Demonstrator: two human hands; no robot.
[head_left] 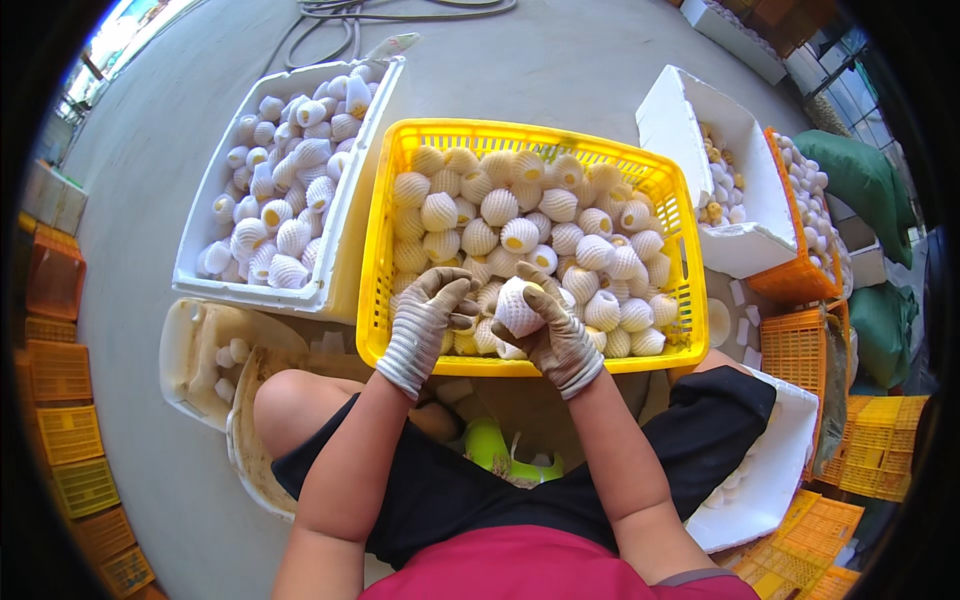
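Observation:
A yellow plastic crate in front of me holds several rows of fruit in white foam-net sleeves. My right hand, in a grey glove, grips one net-wrapped fruit over the crate's near part. My left hand, also gloved, is just left of that fruit, fingers curved and apart with nothing visible in them.
A white foam box of wrapped pieces stands left; another and an orange crate stand right. A beige container lies lower left. Green sacks, stacked crates and a hose lie around.

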